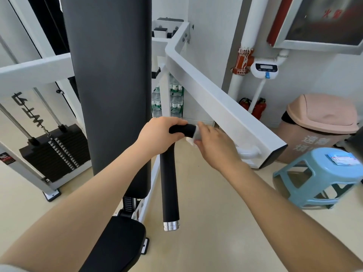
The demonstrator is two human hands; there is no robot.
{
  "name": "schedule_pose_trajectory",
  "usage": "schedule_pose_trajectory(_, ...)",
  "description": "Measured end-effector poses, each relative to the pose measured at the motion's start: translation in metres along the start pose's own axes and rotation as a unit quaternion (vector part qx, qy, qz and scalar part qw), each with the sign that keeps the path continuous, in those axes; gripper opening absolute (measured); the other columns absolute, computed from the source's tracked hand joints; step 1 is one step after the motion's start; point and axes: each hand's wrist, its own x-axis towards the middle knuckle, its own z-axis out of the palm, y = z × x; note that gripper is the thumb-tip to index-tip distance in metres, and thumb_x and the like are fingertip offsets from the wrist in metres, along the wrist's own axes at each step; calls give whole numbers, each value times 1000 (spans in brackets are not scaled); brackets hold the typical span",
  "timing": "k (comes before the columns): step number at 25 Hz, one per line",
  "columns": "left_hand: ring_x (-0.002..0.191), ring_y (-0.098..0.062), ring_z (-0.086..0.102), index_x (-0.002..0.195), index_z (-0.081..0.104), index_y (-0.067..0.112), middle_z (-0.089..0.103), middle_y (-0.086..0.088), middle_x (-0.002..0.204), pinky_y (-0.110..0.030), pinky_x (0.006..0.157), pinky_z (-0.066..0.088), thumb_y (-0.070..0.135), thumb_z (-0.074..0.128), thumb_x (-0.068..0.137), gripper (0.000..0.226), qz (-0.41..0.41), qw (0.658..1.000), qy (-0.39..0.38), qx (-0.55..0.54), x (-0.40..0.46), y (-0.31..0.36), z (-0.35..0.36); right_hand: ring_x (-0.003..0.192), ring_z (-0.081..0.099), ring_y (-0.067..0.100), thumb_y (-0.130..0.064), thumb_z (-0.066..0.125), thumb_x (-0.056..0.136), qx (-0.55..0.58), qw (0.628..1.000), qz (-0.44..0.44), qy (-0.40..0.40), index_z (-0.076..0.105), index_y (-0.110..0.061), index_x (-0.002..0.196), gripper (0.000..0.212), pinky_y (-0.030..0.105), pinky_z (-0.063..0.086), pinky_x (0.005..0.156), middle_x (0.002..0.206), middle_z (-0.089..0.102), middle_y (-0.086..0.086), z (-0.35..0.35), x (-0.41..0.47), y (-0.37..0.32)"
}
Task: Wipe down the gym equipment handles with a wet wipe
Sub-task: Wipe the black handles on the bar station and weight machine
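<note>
A black foam-covered handle (184,128) sticks out sideways from the white machine arm (216,103) at mid-frame. My left hand (157,135) grips its left end. My right hand (212,146) holds a white wet wipe (193,137) wrapped around the handle's right end, where it meets the arm. A second, longer black handle (169,189) hangs down below my left hand and ends in a silver cap (171,225).
A tall black back pad (110,85) stands to the left, with the seat (117,244) below it and a weight stack (55,150) further left. A blue stool (322,171) with a wipe packet (342,159) and a pink bin (318,122) stand on the right.
</note>
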Motion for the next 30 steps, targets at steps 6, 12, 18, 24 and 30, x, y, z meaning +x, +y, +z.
schedule_pose_trajectory(6,92,-16,62,123,57,33,67,5,106,-33,82,52,25,61,86,37,11,999,-25,-18,4,-5,-3,99,57,32,-27,51,93,-63,998,21,10,45,-7,127,40,36,38,89,113,62,13,-6,-21,16)
schedule_pose_trajectory(12,98,-6,61,121,54,25,61,11,114,-17,83,48,25,60,87,35,-26,970,-38,-238,5,-27,-15,127,41,30,0,42,86,35,997,-65,-19,39,-10,137,52,36,30,106,136,49,11,-6,17,-35)
schedule_pose_trajectory(18,93,-6,63,108,64,23,68,8,100,-25,86,52,24,48,94,21,-27,961,-56,-270,-7,-60,-36,143,6,8,-36,18,90,58,971,-213,-92,48,-20,134,56,26,-11,116,145,41,-6,-9,-16,-73)
schedule_pose_trajectory(24,88,-16,69,114,62,15,71,-5,99,-24,81,56,22,54,92,24,-45,916,-147,-371,-20,-63,-31,140,14,8,-33,35,97,99,992,-71,20,45,-10,132,43,26,17,114,149,34,5,4,-26,-76)
schedule_pose_trajectory(30,62,-8,67,105,60,9,69,-5,79,-19,63,56,22,64,85,24,-103,902,-207,-365,-21,-64,-21,91,58,22,-3,43,87,198,944,219,151,65,-9,99,26,28,46,78,100,63,7,-14,-46,-108)
